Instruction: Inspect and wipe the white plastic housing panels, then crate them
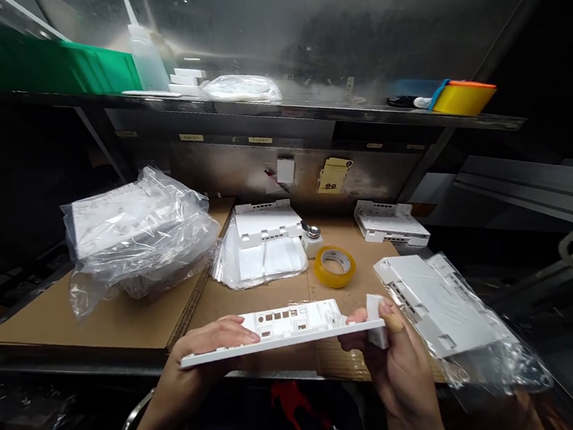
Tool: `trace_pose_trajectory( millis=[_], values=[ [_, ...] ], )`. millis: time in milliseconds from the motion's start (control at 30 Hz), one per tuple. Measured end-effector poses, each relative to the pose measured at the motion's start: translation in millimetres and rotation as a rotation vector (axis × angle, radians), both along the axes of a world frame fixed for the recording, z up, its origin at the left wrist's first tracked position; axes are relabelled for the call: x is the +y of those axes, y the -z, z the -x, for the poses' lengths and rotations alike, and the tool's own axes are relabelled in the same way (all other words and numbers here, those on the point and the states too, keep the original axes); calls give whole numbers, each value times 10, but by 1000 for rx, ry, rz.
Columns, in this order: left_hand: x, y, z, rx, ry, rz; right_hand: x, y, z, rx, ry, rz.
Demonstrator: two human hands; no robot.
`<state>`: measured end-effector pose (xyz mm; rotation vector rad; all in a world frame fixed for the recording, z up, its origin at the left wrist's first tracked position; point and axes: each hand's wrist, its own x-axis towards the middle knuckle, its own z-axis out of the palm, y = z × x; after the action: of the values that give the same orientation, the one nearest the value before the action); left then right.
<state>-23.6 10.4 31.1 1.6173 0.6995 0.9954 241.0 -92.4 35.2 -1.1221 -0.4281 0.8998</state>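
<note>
I hold a flat white plastic panel (286,327) with small rectangular cut-outs, level above the front edge of the bench. My left hand (200,370) grips its left end, fingers over the top, a bead bracelet on the wrist. My right hand (397,359) grips its right end, where a small white block (376,319) sits under my thumb. The panel is seen nearly edge-on.
Brown cardboard (125,316) covers the bench. On it lie a large bag of white parts (137,231), a stack of white panels on plastic (263,244), a yellow tape roll (334,266), another panel (390,220) and a bagged panel (440,308) at right. A cluttered shelf (307,109) runs above.
</note>
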Motion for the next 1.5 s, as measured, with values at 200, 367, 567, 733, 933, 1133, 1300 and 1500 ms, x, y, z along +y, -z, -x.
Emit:
trace_pose_trajectory(
  millis=[200,367,567,733,933,1133,1300,1500],
  values=[
    [-95,46,-167,-398,-226,150,-75,-42,60,-116,102,3],
    [-67,123,-249,-804,72,913,-161,-13,142,-98,53,-69],
    [64,119,-310,-905,273,983,-165,142,-28,-265,-54,-15],
    [42,85,-362,-925,182,992,-118,164,-194,-517,248,24],
    [-72,-40,-483,-923,52,1015,-135,-77,373,-983,38,-177],
    [-179,-179,-613,-943,-119,939,16,-79,962,-1315,-290,-452],
    [-202,-209,-531,-948,-150,924,37,-10,904,-1382,-335,-472],
    [-206,-227,-514,-942,-171,913,53,-64,967,-1360,-297,-484]
  ],
)
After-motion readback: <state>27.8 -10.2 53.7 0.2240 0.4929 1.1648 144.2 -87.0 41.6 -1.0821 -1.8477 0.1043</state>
